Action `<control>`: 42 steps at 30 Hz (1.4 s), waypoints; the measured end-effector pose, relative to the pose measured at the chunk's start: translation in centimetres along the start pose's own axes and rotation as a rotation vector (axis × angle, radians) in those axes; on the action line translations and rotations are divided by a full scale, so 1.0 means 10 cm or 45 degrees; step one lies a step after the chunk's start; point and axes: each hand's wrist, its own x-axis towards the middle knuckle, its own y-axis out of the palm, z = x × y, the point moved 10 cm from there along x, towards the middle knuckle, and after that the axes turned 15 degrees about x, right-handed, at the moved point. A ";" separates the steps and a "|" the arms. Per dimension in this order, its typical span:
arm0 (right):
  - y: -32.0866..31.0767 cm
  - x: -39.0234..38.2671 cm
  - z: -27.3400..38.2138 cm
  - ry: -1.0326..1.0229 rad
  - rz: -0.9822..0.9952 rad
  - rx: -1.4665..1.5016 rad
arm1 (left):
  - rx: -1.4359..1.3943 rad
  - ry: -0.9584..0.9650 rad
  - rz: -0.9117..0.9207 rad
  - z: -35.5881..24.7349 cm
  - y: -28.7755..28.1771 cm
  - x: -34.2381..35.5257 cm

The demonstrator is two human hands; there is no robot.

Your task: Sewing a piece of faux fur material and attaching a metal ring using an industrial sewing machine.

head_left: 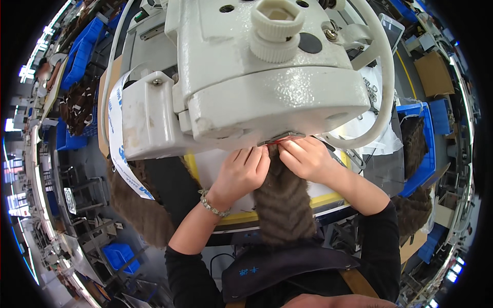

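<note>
Pale machine head (277, 108), the largest body, spans 12 o'clock above the white work table (208, 167). A brown fur strip (282, 205) lies at 5 o'clock, its upper end beneath the machine head, its lower end past the table's near edge. A second fur piece (141, 210) hangs at 8 o'clock; a blue bin (429, 138) stands at 3 o'clock. The right hand (308, 159), at 3 o'clock, and left hand (244, 172), at 6 o'clock close to centre, flank the strip's upper end; their fingers are bent and drawn together, gripping its edges, though the exact pinch is partly hidden. A bracelet (213, 204) circles the left wrist at 7 o'clock. Smallest is a red detail (285, 138) under the machine. The step in hand appears to be edge guiding; the next move would call for even, aligned feeding, fingertips clear of the mechanism.
</note>
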 end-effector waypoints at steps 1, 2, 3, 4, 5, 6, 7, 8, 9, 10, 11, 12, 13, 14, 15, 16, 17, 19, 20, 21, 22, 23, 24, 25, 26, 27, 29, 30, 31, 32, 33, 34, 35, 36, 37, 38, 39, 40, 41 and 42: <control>0.01 -0.01 0.02 -0.025 -0.005 0.018 | 0.002 0.017 -0.009 -0.02 -0.01 -0.01; 0.02 -0.02 0.04 -0.051 -0.012 0.037 | 0.006 0.033 -0.016 -0.03 -0.02 -0.01; 0.02 -0.02 0.05 -0.051 -0.014 0.033 | 0.007 0.035 -0.019 -0.03 -0.03 -0.02; 0.03 -0.02 0.06 -0.048 -0.003 0.035 | 0.001 0.040 -0.010 -0.04 -0.03 -0.03; 0.03 -0.03 0.07 -0.044 0.009 0.036 | -0.006 0.045 -0.002 -0.04 -0.03 -0.03; 0.03 -0.02 0.06 -0.042 0.009 0.030 | -0.007 0.048 -0.007 -0.05 -0.04 -0.03; 0.01 -0.01 0.07 -0.049 -0.023 0.049 | -0.008 0.052 0.003 -0.05 -0.03 -0.03; -0.01 -0.01 0.07 -0.056 -0.054 0.070 | -0.010 0.054 0.014 -0.05 -0.02 -0.03; -0.02 -0.01 0.07 -0.055 -0.054 0.066 | -0.011 0.056 0.012 -0.06 -0.02 -0.03; -0.02 -0.01 0.06 -0.045 -0.046 0.075 | -0.018 0.045 0.015 -0.05 -0.03 -0.02; -0.02 -0.01 0.05 -0.033 -0.038 0.084 | -0.027 0.035 0.018 -0.04 -0.03 -0.01; -0.02 -0.02 0.05 -0.029 -0.038 0.081 | -0.030 0.039 0.017 -0.04 -0.04 -0.01; -0.01 -0.04 0.08 -0.045 -0.036 0.116 | -0.052 0.063 -0.010 -0.05 -0.07 -0.03; 0.00 -0.05 0.10 -0.063 -0.034 0.155 | -0.073 0.086 -0.034 -0.06 -0.09 -0.04; -0.01 -0.05 0.11 -0.059 -0.035 0.155 | -0.075 0.089 -0.032 -0.05 -0.09 -0.06; -0.02 -0.05 0.16 -0.092 -0.036 0.167 | -0.079 0.155 -0.086 -0.09 -0.12 -0.08; -0.03 -0.05 0.20 -0.126 -0.036 0.179 | -0.082 0.220 -0.141 -0.14 -0.16 -0.10; -0.05 -0.07 0.22 -0.136 -0.030 0.152 | -0.081 0.232 -0.151 -0.15 -0.19 -0.09; -0.05 -0.07 0.23 -0.152 -0.026 0.122 | -0.074 0.243 -0.165 -0.16 -0.21 -0.09; -0.06 -0.07 0.22 -0.152 -0.027 0.121 | -0.073 0.244 -0.166 -0.16 -0.21 -0.08; -0.06 -0.07 0.22 -0.149 -0.025 0.114 | -0.064 0.247 -0.158 -0.16 -0.20 -0.07; -0.05 -0.08 0.21 -0.145 -0.023 0.109 | -0.057 0.250 -0.148 -0.16 -0.19 -0.07; -0.04 -0.08 0.21 -0.145 -0.025 0.108 | -0.056 0.252 -0.148 -0.16 -0.19 -0.07; -0.03 -0.08 0.18 -0.124 -0.043 0.079 | -0.051 0.229 -0.110 -0.13 -0.16 -0.06; -0.02 -0.08 0.16 -0.099 -0.057 0.048 | -0.052 0.208 -0.074 -0.12 -0.13 -0.04; -0.02 -0.08 0.14 -0.095 -0.057 0.045 | -0.056 0.212 -0.076 -0.12 -0.12 -0.03; -0.03 -0.05 0.10 -0.070 -0.080 0.101 | -0.031 0.169 -0.028 -0.08 -0.07 -0.01; -0.03 -0.05 0.10 -0.067 -0.082 0.097 | -0.031 0.174 -0.030 -0.08 -0.07 -0.01; -0.03 -0.06 0.13 -0.078 -0.086 0.095 | -0.047 0.169 -0.054 -0.08 -0.09 -0.03; -0.03 -0.06 0.14 -0.094 -0.094 0.093 | -0.056 0.163 -0.079 -0.07 -0.11 -0.04; -0.05 -0.06 0.15 -0.096 -0.099 0.090 | -0.050 0.166 -0.082 -0.07 -0.12 -0.06; -0.05 -0.06 0.16 -0.102 -0.089 0.105 | -0.046 0.188 -0.080 -0.09 -0.12 -0.07; -0.05 -0.08 0.17 -0.102 -0.074 0.121 | -0.048 0.211 -0.077 -0.12 -0.12 -0.08; -0.05 -0.07 0.16 -0.096 -0.075 0.119 | -0.051 0.215 -0.077 -0.12 -0.13 -0.07; -0.05 -0.06 0.14 -0.101 -0.090 0.078 | -0.031 0.198 -0.060 -0.10 -0.13 -0.04; -0.05 -0.05 0.12 -0.105 -0.105 0.037 | -0.011 0.181 -0.045 -0.09 -0.11 -0.01; -0.03 -0.04 0.11 -0.097 -0.104 0.036 | -0.017 0.186 -0.044 -0.08 -0.10 0.00; -0.01 -0.04 0.09 -0.080 -0.121 0.046 | -0.028 0.169 -0.041 -0.07 -0.09 0.00; -0.03 -0.04 0.08 -0.065 -0.147 0.049 | -0.032 0.158 -0.042 -0.05 -0.10 0.02; -0.05 -0.06 0.08 -0.058 -0.153 0.044 | -0.032 0.168 -0.044 -0.06 -0.11 0.02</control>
